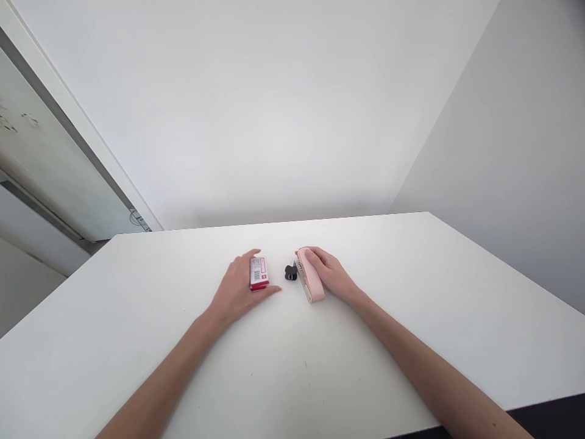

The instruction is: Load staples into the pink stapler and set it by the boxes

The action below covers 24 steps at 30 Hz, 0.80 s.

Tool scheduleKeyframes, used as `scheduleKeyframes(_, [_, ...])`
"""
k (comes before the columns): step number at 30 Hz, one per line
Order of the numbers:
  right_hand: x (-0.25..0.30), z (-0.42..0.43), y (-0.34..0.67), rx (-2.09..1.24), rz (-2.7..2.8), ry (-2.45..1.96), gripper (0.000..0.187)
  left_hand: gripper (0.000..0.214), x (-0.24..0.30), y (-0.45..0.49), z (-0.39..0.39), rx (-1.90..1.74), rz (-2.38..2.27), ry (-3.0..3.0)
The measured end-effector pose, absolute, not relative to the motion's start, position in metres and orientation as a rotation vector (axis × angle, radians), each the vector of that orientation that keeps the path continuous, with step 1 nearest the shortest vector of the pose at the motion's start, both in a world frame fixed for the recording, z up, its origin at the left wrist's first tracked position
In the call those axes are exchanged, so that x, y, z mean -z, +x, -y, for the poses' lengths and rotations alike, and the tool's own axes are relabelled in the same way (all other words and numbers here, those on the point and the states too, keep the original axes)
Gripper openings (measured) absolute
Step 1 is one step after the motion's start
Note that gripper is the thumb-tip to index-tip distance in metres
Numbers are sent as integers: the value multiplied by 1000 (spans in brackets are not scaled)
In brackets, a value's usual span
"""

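My left hand (238, 288) grips a small red and white box (258, 272) between thumb and fingers on the white table (411, 292). My right hand (329, 273) rests over a pale pink stapler (310, 279), fingers curled round its top. A small black object (290, 272) lies on the table between the box and the stapler, touching neither hand.
The white table stretches wide on both sides, its near edge at the lower right. White walls stand behind and to the right. A window or door frame (68, 152) runs along the left.
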State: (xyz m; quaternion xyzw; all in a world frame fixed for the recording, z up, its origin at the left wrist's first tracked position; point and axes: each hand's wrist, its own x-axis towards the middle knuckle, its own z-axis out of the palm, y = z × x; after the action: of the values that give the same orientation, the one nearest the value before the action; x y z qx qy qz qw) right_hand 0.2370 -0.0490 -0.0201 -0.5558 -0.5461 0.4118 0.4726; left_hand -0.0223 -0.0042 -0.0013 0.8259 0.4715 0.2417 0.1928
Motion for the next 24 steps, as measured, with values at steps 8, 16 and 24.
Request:
scheduleKeyframes(8, [20, 51, 239, -1009, 1329, -1350, 48, 95, -3, -104, -8, -597, -1644, 2286])
scheduleKeyframes(16, [19, 54, 238, -1013, 1330, -1361, 47, 96, -11, -131, 2, -741, -1514, 2116])
scheduleKeyframes(24, [20, 54, 238, -1019, 1335, -1369, 48, 88, -15, -136, 7, -948, -1659, 2016])
